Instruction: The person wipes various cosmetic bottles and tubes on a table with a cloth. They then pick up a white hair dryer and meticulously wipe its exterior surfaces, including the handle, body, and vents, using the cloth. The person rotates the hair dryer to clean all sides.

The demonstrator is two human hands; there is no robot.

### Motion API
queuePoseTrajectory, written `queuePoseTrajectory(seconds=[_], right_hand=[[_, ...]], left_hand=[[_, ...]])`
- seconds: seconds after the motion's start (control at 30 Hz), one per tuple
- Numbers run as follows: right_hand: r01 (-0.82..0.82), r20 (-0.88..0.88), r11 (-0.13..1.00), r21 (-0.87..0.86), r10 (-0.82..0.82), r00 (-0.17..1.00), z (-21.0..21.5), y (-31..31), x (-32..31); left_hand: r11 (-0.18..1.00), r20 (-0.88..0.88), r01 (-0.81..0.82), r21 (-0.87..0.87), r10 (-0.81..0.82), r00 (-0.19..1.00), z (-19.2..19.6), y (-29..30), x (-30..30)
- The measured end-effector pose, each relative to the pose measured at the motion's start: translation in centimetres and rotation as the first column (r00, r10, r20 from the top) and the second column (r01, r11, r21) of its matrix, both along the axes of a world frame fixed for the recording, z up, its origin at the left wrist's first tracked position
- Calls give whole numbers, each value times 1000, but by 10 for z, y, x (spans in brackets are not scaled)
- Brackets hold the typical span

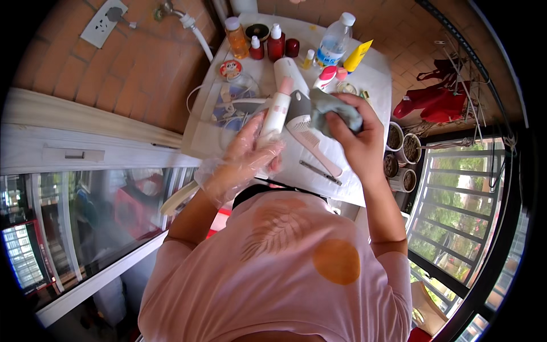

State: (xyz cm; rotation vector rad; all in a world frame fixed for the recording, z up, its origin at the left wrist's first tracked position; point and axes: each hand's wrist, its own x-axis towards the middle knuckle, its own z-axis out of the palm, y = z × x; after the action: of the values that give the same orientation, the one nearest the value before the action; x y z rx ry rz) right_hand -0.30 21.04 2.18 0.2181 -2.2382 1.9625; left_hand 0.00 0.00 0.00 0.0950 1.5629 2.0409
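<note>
- The left hand (246, 155), in a clear plastic glove, grips a white tube with a pink cap (276, 112).
- The right hand (354, 135) clutches a grey cloth (333, 108) against it.
- Below lie a pink comb (315, 146) and bottles on the white counter (373, 85).

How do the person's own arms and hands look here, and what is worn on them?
The left hand wears a thin, clear, loose plastic glove, crinkled, ending in a wide cuff at the wrist. The right hand is bare, with no glove, and I see no ring or watch. Both forearms are uncovered; short pale pink sleeves end near the elbows.
</note>
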Motion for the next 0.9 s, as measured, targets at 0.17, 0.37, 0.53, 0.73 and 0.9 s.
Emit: queuePoseTrajectory(seconds=[0.17, 0.37, 0.53, 0.73, 0.9], right_hand=[[110, -505, 823, 558, 231, 832, 47, -32, -20], [165, -584, 753, 638, 333, 740, 64, -34, -27], [56, -606, 782, 620, 433, 668, 65, -32, -21], [96, -578, 831, 548, 293, 762, 75, -24, -21], [20, -622, 833, 553, 396, 676, 64, -27, -16]], left_hand=[[960, 99, -50, 275, 23, 995, 36, 7, -1], [951, -69, -26, 307, 50, 996, 46, 6, -7], [972, -504, -229, -57, 170, 847, 34, 17, -6], [955, -163, 94, 281, -49, 985, 50, 6, -15], [987, -88, -134, 89, 141, 986, 71, 18, -7]])
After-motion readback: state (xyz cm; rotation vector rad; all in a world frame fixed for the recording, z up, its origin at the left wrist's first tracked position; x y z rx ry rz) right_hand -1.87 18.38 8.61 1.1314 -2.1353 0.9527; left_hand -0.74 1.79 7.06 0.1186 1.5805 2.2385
